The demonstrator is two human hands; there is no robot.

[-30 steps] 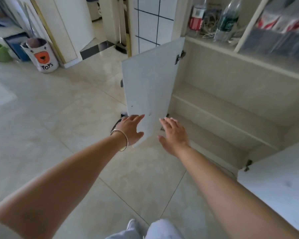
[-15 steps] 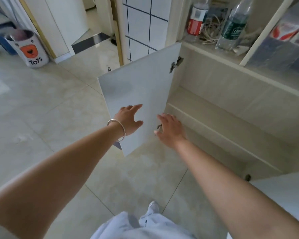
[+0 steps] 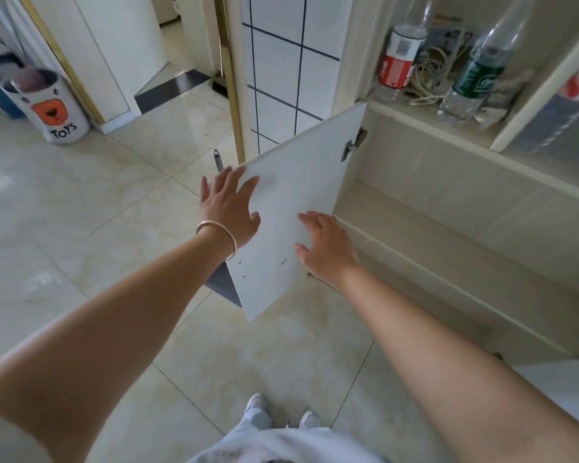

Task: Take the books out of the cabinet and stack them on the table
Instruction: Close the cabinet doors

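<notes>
The beige cabinet (image 3: 448,202) stands open at the right, and the shelves I can see inside hold no books. Its white left door (image 3: 298,195) is swung out toward me. My left hand (image 3: 229,208), with a silver bangle on the wrist, lies flat with spread fingers over the door's outer edge. My right hand (image 3: 325,243) rests open against the door's inner face near its lower part. Neither hand holds anything. No table is in view.
An upper shelf holds two plastic bottles (image 3: 400,58) (image 3: 475,75), tangled white cable (image 3: 428,78) and packages at far right (image 3: 555,125). A second white door (image 3: 562,389) stands open at lower right. A "TOYS" bin (image 3: 52,108) stands on the tiled floor, far left.
The view has shifted closer to the cabinet. My left hand slid up to the door's outer edge and its fingers spread wider; my right hand stays against the door's inner face.
</notes>
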